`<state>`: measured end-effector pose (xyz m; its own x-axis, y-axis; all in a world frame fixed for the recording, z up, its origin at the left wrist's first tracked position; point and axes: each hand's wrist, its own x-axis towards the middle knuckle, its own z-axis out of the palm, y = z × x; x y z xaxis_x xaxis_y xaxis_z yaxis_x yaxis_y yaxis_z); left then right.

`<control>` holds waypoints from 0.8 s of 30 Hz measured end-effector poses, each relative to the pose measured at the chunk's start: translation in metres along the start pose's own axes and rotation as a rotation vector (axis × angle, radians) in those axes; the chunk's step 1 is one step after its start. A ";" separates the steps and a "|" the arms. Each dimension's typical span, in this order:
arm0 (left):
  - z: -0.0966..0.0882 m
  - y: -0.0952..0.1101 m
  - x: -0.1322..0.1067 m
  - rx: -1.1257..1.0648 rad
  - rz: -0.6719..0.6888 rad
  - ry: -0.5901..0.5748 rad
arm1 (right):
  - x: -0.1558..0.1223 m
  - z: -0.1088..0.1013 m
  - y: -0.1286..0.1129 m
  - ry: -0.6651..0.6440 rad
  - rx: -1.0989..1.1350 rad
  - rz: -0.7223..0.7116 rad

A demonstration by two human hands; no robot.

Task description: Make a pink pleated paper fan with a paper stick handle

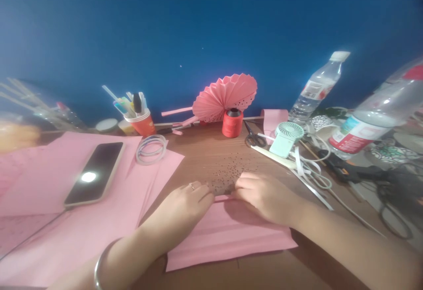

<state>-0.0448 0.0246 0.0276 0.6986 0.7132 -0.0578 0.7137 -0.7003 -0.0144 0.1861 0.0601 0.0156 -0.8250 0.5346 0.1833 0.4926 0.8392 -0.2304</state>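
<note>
A sheet of pink paper (231, 235) with crosswise creases lies on the brown table in front of me. At its far edge, a narrow folded strip shows between my two hands. My left hand (193, 202), with a ring and a wrist bangle, has its fingers closed on the left part of that edge. My right hand (261, 193) is closed on the same edge, further right. Both sets of fingertips are partly hidden. Just beyond the hands, many small dark specks (233, 171) are scattered on the wood.
A pink pleated paper fan (226, 96) stands behind a red spool-like object (232, 123). To the left, a phone (95, 173) and clear tubing (151, 150) rest on pink sheets. At right are scissors (255, 139), a mint handheld fan (286, 139), cables and a water bottle (317, 88).
</note>
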 end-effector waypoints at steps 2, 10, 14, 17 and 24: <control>-0.002 0.002 0.000 0.059 0.013 -0.023 | -0.001 -0.001 -0.001 0.000 -0.012 -0.019; -0.001 0.006 0.000 0.066 -0.024 -0.012 | 0.000 -0.001 -0.002 -0.011 0.053 -0.041; -0.001 0.006 0.000 -0.053 -0.059 0.034 | 0.001 -0.001 -0.004 -0.033 0.082 0.002; -0.001 0.005 0.002 -0.157 -0.085 0.080 | 0.002 -0.002 -0.004 -0.033 0.121 0.029; -0.001 0.003 0.002 -0.261 -0.132 0.086 | -0.002 -0.011 0.015 -0.071 0.238 0.150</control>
<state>-0.0407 0.0240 0.0281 0.5924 0.8055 0.0122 0.7800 -0.5773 0.2415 0.1979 0.0729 0.0226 -0.7691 0.6359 0.0647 0.5388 0.6995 -0.4696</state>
